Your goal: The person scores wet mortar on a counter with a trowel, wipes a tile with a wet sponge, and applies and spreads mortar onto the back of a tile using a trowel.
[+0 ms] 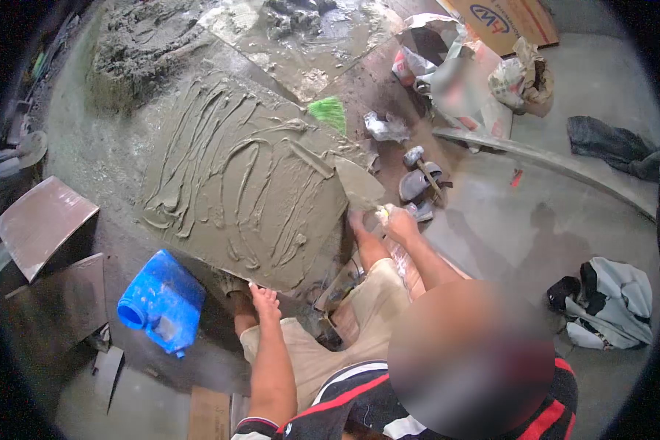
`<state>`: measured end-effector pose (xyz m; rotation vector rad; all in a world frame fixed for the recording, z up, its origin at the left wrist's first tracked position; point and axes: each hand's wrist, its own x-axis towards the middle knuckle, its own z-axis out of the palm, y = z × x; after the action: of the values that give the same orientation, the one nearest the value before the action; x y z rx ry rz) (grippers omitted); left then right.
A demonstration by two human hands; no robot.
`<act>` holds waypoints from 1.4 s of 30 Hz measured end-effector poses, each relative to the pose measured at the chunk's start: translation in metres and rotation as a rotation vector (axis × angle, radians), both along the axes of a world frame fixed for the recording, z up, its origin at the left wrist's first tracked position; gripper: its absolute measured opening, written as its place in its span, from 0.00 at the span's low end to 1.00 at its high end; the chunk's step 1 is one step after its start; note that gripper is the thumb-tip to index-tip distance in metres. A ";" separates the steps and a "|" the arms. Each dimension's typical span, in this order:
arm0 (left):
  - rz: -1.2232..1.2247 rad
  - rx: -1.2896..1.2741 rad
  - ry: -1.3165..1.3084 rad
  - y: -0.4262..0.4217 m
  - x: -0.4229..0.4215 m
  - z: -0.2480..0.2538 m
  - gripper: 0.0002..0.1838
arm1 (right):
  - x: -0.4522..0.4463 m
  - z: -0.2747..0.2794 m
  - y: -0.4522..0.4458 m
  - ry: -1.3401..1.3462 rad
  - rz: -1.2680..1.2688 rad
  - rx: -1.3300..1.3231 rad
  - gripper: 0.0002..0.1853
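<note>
A large square tile (249, 183) lies under a coat of wet grey mortar marked with curved ridges. My left hand (265, 301) grips its near edge, fingers curled at the rim. At the tile's right corner, my right hand (397, 222) is closed round the handle of a trowel (358, 186). The mortar-smeared blade of the trowel lies over or against the corner; whether it touches the mortar is not clear. Bent legs in beige shorts (370, 304) are close to the tile's near side.
A blue jug (165, 301) lies at the left, near loose tiles (45, 224). Mortar heaps (143, 55) rise beyond the large tile. Right of it are a green brush (328, 114), a hammer (424, 172), sandals (416, 183), bags (517, 81) and a long strip (550, 161).
</note>
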<state>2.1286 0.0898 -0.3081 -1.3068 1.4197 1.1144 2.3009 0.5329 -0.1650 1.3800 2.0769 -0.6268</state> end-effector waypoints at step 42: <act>-0.808 -0.303 0.509 -0.165 -0.019 0.132 0.38 | 0.004 -0.064 -0.115 0.338 0.378 -0.023 0.21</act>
<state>2.1101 -0.0749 -0.1757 -0.5061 2.2806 0.6971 2.3045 0.4182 -0.2293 0.8734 2.5007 -0.7540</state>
